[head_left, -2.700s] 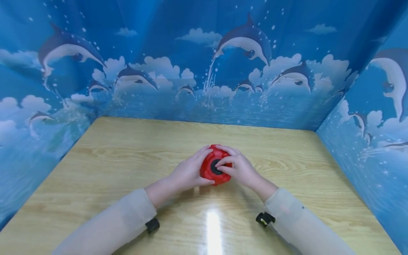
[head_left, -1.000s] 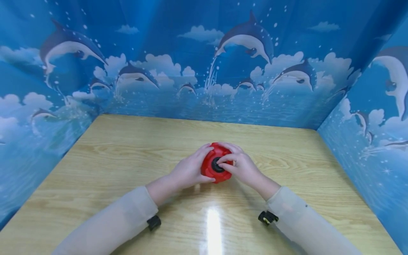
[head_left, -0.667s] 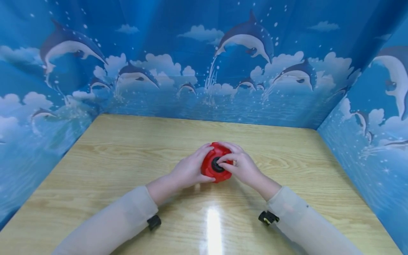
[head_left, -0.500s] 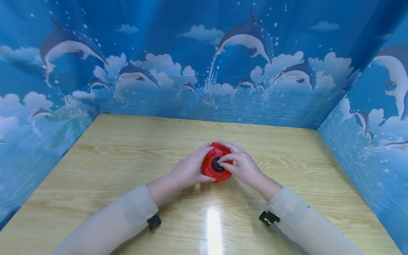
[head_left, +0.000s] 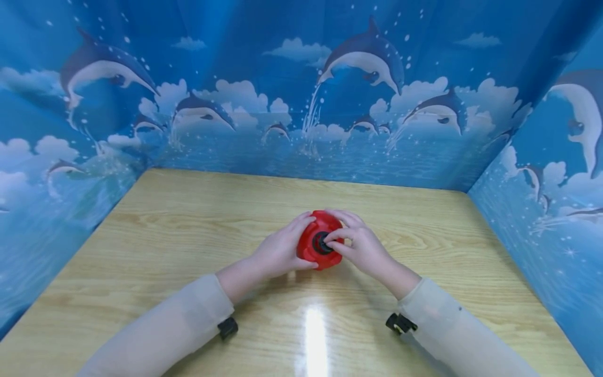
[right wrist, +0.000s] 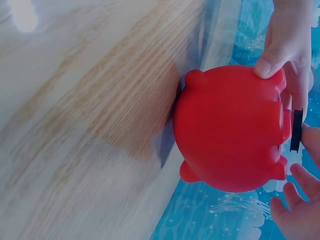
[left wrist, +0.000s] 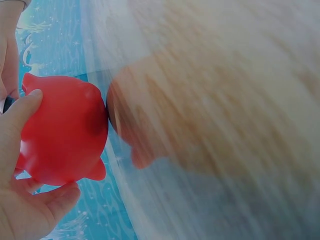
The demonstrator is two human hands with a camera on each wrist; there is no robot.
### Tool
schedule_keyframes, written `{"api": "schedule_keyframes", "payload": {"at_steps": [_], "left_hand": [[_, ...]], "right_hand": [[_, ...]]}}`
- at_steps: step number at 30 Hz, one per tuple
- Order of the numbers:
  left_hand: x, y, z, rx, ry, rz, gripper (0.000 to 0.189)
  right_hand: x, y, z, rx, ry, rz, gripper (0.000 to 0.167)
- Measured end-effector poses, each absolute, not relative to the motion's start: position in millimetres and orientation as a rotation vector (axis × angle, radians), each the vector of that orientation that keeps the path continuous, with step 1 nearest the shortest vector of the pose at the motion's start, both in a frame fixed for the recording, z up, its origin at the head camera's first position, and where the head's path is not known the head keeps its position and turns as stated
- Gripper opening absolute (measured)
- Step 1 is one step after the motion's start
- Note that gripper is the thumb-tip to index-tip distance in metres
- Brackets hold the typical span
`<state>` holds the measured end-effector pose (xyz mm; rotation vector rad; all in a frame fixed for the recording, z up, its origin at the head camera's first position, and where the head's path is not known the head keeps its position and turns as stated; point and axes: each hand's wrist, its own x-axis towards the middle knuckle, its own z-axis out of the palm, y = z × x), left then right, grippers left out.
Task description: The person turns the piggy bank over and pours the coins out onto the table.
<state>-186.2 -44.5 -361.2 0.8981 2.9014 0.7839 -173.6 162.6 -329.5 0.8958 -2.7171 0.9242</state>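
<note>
A red piggy bank point(head_left: 308, 250) stands on the table with the side that takes its black stopper turned up. My left hand point(head_left: 281, 251) grips it from the left, thumb on the near side and fingers on the far side. My right hand point(head_left: 365, 248) pinches the round black stopper point(head_left: 323, 243) between thumb and a finger. In the right wrist view the stopper point(right wrist: 296, 131) sits just off the piggy bank point(right wrist: 230, 130), with a narrow gap between. From the left wrist view, the thumb and fingers curl round the bank point(left wrist: 65, 130); the stopper is mostly hidden.
The wood-grain table point(head_left: 212, 209) reaches to a blue dolphin-print curtain point(head_left: 264, 104) at the back and both sides. A bright light reflection point(head_left: 315, 340) lies on the front of the table. Black wrist cameras point(head_left: 228, 329) sit by both cuffs.
My right hand has lifted the stopper slightly up and to the right out of the piggy bank, showing red inside the dark ring. The left hand keeps its grip in place.
</note>
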Motion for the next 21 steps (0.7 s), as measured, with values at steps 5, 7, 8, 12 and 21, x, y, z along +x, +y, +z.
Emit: {"api": "schedule_keyframes", "payload": {"at_steps": [5, 7, 8, 12, 21], "left_hand": [[-186, -45, -361, 0.901, 2.901, 0.781, 0.094], [-186, -44, -362, 0.898, 2.903, 0.779, 0.095], [-186, -44, -362, 0.897, 2.903, 0.777, 0.095], [-186, -44, -362, 0.896, 2.906, 0.777, 0.095], [-186, -43, -362, 0.891, 2.913, 0.779, 0.096]], "right_hand": [[-173, 164, -328, 0.890, -2.710, 0.933, 0.011], [-172, 165, -328, 0.877, -2.714, 0.935, 0.011], [-172, 166, -327, 0.871, -2.717, 0.934, 0.011], [-171, 169, -327, 0.851, -2.730, 0.939, 0.011], [-171, 177, -327, 0.832, -2.717, 0.942, 0.011]]}}
